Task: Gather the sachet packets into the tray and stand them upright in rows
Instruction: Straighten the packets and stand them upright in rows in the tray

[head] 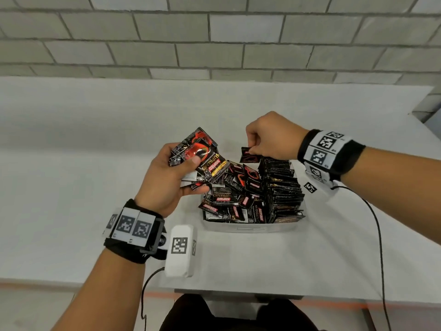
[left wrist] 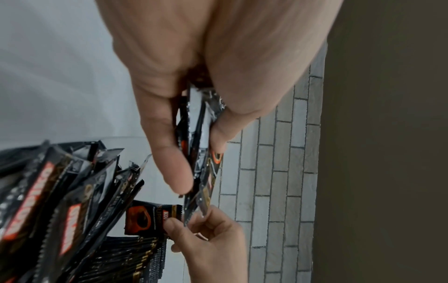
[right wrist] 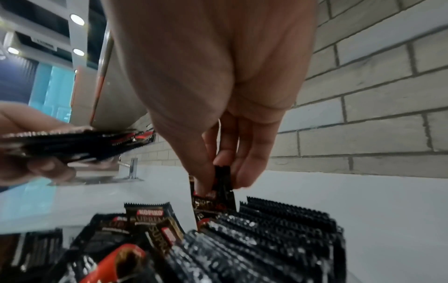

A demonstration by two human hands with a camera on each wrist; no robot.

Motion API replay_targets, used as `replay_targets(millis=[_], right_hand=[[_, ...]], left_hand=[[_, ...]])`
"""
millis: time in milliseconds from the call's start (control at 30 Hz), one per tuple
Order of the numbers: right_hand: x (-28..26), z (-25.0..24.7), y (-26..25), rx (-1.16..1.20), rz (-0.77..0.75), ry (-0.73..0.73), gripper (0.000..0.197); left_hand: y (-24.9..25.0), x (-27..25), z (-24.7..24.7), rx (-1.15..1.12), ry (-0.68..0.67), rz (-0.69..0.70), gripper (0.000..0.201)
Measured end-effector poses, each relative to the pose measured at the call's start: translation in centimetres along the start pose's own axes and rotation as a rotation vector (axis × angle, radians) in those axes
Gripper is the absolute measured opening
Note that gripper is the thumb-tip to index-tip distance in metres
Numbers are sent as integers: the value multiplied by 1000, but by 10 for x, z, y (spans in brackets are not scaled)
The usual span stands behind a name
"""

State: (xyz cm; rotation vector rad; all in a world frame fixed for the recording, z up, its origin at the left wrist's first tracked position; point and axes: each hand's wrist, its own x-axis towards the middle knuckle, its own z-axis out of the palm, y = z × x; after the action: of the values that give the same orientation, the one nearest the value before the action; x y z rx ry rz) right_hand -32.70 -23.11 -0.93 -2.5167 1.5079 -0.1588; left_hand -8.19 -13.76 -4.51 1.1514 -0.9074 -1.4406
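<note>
A clear plastic tray (head: 250, 228) on the white table holds black and red sachets. A tight upright row of sachets (head: 284, 189) fills its right side, and a loose heap (head: 229, 199) lies in its left side. My left hand (head: 174, 173) grips a stack of several sachets (head: 202, 156) above the tray's left edge, thumb on top. My right hand (head: 269, 142) pinches a single sachet (head: 249, 155) by its top edge, hanging upright over the far end of the row. In the right wrist view the single sachet (right wrist: 218, 193) hangs from the fingertips (right wrist: 244, 178).
A white marker block (head: 180, 250) with a cable lies on the table near my left wrist. A small black-and-white tag (head: 310, 187) sits right of the tray. A grey brick wall (head: 214, 39) stands behind the table.
</note>
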Motion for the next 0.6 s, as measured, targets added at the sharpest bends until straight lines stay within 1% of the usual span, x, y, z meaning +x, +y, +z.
replay_targets(millis=[100, 167, 233, 367, 433, 533, 600], right_hand=[[7, 5, 3, -101, 19, -36, 15], [12, 7, 7, -123, 49, -36, 18], [18, 8, 12, -99, 71, -35, 19], [24, 8, 17, -35, 67, -76, 10], [23, 10, 19, -14, 63, -76, 9], [21, 12, 24, 30, 63, -52, 12], [20, 13, 26, 15, 52, -63, 14]], left_hand=[[-1, 0, 1, 2, -11, -9, 34], [-2, -1, 1, 3, -18, -14, 34], [-3, -1, 1, 3, -25, -20, 36], [-5, 0, 0, 6, -31, -31, 37], [-5, 0, 0, 8, -30, -35, 37], [-5, 0, 1, 13, -34, -42, 34], [-5, 0, 3, 16, -39, -46, 30]])
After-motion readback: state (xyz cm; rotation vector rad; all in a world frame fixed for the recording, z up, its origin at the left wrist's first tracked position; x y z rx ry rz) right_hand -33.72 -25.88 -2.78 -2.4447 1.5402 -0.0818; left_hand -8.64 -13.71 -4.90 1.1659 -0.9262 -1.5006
